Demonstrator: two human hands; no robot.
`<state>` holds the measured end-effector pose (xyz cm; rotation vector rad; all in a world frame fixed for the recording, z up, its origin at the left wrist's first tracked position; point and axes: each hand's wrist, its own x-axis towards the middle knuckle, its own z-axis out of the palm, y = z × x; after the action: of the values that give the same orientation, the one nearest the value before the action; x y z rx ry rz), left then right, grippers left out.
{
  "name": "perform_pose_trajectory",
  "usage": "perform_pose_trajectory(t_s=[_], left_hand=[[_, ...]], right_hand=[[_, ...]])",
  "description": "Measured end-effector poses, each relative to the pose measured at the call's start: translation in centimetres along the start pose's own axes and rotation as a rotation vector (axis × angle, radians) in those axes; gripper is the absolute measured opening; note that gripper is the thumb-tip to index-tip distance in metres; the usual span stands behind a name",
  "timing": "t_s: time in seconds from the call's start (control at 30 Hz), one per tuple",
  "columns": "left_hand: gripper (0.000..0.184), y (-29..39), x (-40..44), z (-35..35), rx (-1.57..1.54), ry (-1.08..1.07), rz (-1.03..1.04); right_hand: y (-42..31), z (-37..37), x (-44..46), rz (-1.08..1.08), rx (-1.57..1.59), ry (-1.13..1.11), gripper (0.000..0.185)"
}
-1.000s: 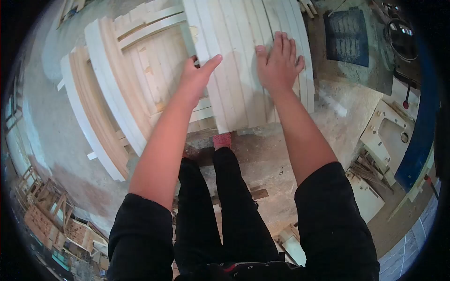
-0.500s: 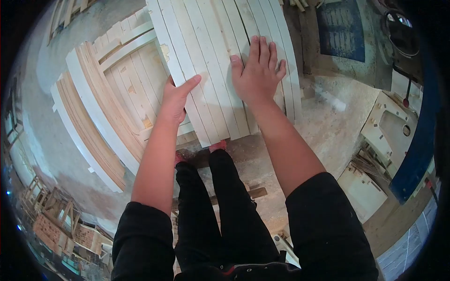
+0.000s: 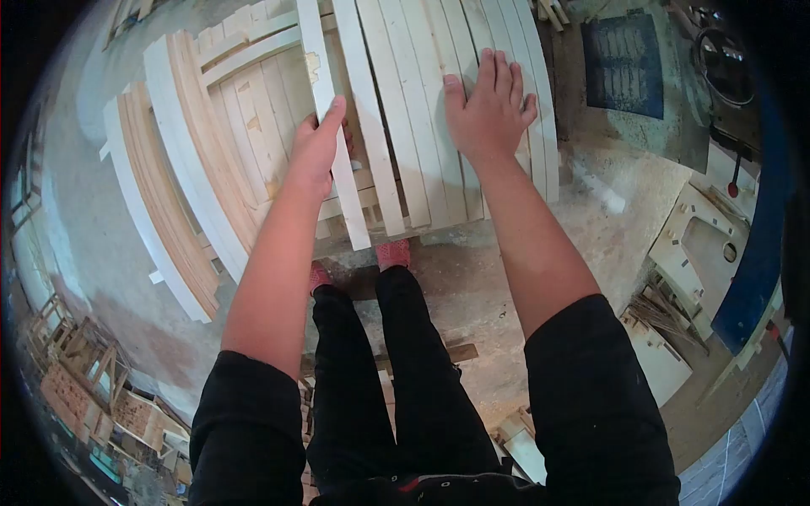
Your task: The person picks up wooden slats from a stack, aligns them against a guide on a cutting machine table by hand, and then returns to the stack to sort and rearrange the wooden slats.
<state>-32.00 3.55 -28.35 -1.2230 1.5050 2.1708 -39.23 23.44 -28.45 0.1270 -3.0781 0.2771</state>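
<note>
My left hand point(image 3: 317, 150) is closed around a narrow pale wooden slat point(image 3: 341, 173), thumb on top and fingertips showing in the gap beyond it. One end of this slat points towards me, and a rough patch marks its face. To its right, a second slat point(image 3: 371, 126) stands slightly apart from the others. My right hand point(image 3: 491, 110) lies flat with fingers spread on a row of slats point(image 3: 426, 118) set side by side. Beneath the left slat, crosspieces and more boards point(image 3: 261, 105) show.
Stacked pale boards with white edges point(image 3: 198, 143) lie at the left on the concrete floor. At the right stand a machine with a dark blue panel point(image 3: 623, 66) and a cream panel with a cutout point(image 3: 704, 236). Scrap wood point(image 3: 101, 388) is piled at lower left.
The slat in my left hand has separated from the row, opening a gap on its right. A second slat has also come slightly apart. My right hand appears further right and higher.
</note>
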Motion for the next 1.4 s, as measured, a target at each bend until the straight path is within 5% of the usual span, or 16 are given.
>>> perform_pose_trajectory(t_s=[0.4, 0.73, 0.8, 0.9, 1.03, 1.13, 1.4], left_hand=[[0.07, 1.3, 0.1, -6.5, 0.32, 0.157, 0.049], [0.054, 2.6, -1.1, -6.1, 0.698, 0.334, 0.205], [0.049, 2.3, -1.2, -5.8, 0.977, 0.599, 0.785], [0.047, 2.7, -2.7, -0.4, 0.673, 0.388, 0.913], [0.053, -0.2, -1.4, 5.3, 0.546, 0.271, 0.331], [0.056, -1.8, -0.3, 6.2, 0.497, 0.317, 0.192], [0.059, -0.2, -2.8, 3.8, 0.452, 0.252, 0.224]], right_hand=[[-0.3, -0.5, 0.1, 0.027, -0.007, -0.029, 0.066], [-0.1, -0.4, 0.1, 0.021, 0.012, -0.024, 0.065], [0.0, -0.1, 0.1, 0.009, -0.006, -0.012, 0.065], [0.0, -0.4, 0.0, 0.0, 0.005, -0.02, 0.065], [-0.3, -0.6, 0.2, 0.015, 0.022, -0.035, 0.065], [-0.4, -0.7, 0.1, 0.046, 0.001, -0.053, 0.065], [-0.2, -0.6, 0.0, 0.035, 0.006, -0.057, 0.065]])
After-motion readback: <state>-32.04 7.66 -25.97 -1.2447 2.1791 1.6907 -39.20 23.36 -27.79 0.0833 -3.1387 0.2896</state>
